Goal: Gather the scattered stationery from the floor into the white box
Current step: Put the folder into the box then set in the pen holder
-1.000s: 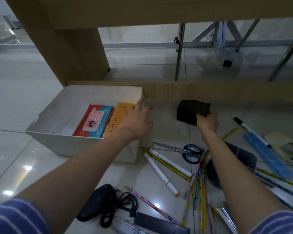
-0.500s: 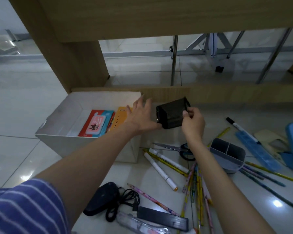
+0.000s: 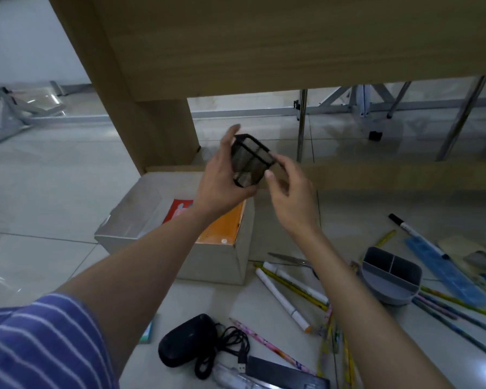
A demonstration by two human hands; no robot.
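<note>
1. The left hand (image 3: 222,175) grasps the black mesh pen holder (image 3: 250,164), fingers curled round its left side and underside. It is held up in the air, above the far right corner of the white box (image 3: 208,262), tilted so its divided mouth faces up and right.
2. The right hand (image 3: 289,192) is just beside the holder on its right. Its thumb tip seems to touch the rim, its fingers loosely bent. Whether it pinches the mesh or has let go, I cannot tell.
3. Done so far: the box already contains a red booklet (image 3: 180,211) and an orange booklet (image 3: 222,228), both largely hidden by the left forearm. The holder looks about to follow, by my reading.
4. Left on the floor, to the right of the box: two white markers (image 3: 286,293), scissors (image 3: 289,259) partly behind the right arm, a grey desk organiser (image 3: 390,279), a black-capped marker (image 3: 407,228), a blue ruler (image 3: 443,270), and many pencils (image 3: 460,307).
5. Nearer still: a black mouse (image 3: 185,341) with its coiled cable, a pink patterned pencil (image 3: 270,346), a flat black case (image 3: 286,374) and a clear object at the bottom edge that I cannot identify.
6. Judgement: the task is at an early stage; most of the scattered items remain outside the box.
</note>
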